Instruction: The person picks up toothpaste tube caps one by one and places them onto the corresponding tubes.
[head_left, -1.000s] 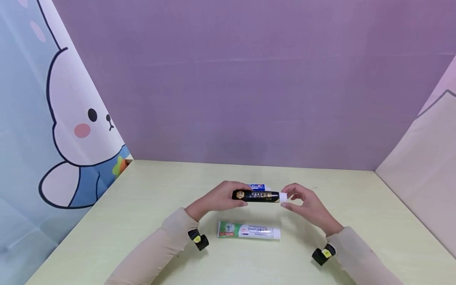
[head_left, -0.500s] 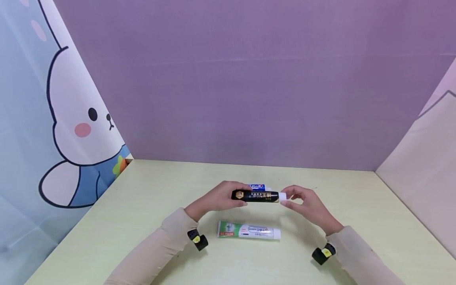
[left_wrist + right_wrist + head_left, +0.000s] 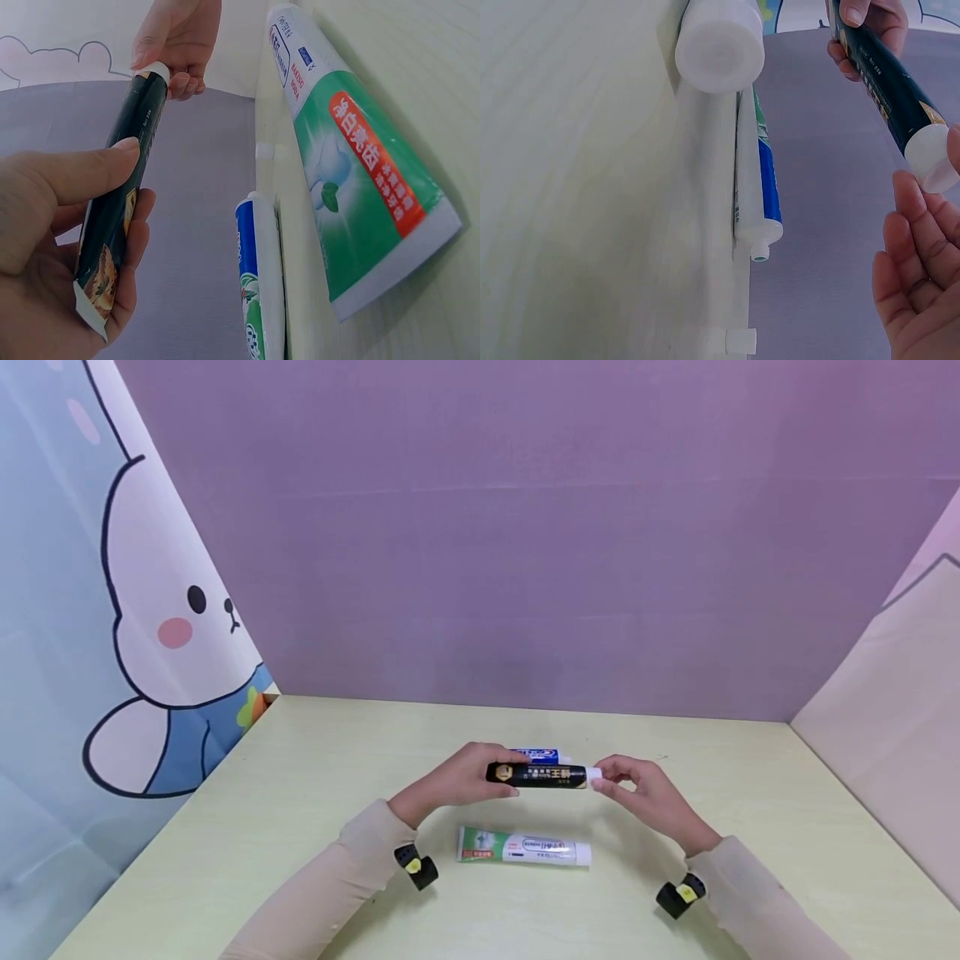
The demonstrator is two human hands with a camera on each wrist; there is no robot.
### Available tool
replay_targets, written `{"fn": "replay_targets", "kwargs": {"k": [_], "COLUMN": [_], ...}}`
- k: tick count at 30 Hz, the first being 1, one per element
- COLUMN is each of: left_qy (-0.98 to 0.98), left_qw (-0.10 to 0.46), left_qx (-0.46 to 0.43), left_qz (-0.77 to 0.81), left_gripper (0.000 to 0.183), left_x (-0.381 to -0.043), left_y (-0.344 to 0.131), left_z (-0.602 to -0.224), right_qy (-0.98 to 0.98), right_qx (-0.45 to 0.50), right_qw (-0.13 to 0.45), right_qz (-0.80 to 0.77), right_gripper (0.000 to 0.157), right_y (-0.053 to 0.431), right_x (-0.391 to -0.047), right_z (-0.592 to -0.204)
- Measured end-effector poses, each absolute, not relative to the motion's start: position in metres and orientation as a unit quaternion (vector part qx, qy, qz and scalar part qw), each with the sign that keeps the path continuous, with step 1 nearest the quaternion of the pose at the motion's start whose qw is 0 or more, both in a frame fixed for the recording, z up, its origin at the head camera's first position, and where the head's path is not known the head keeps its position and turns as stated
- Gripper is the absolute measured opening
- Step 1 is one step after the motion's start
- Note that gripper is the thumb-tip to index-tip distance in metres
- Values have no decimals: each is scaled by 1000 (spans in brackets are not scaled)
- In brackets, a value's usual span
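A black toothpaste tube (image 3: 551,776) with gold print is held level above the table. My left hand (image 3: 467,775) grips its flat end, thumb on one side and fingers on the other. The thumb and fingers of my right hand (image 3: 651,795) pinch the white cap (image 3: 930,156) at its other end. Just beyond it lies a blue toothpaste tube (image 3: 544,756), partly hidden by the black tube and left hand; its bare nozzle (image 3: 760,252) shows in the right wrist view. Nearer the person lies a green and white toothpaste tube (image 3: 525,847), its white cap (image 3: 720,56) on.
A small white cap (image 3: 741,341) lies loose on the pale table (image 3: 360,893). A purple panel (image 3: 525,543) stands along the table's back edge. Printed cloths hang at left and right, the left one with a cartoon rabbit (image 3: 172,585).
The right hand's fingers have lowered slightly and moved further round the cap. The black tube has shifted a little left and its print has turned slightly. Both other tubes stay in place.
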State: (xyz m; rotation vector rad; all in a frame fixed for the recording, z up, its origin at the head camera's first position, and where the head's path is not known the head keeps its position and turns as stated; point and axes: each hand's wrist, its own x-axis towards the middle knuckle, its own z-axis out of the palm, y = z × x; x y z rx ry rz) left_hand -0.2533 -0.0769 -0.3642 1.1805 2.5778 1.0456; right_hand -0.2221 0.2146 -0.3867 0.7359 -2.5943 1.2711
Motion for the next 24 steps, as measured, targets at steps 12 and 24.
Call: {"fn": "replay_targets", "kwargs": {"k": [12, 24], "left_qy": [852, 853], "left_qw": [51, 47], "left_qx": [395, 395], "left_qz": [340, 338], "left_gripper": [48, 48], "left_x": [-253, -253], "left_y": [-80, -80], "left_z": [-364, -364], "right_qy": [-861, -850], "right_qx": [246, 250], "right_qw": [35, 22], "right_qz": [444, 464], "right_gripper": [19, 17], "right_y": [208, 209], "right_x": [-222, -221], "right_z": [-384, -381]}}
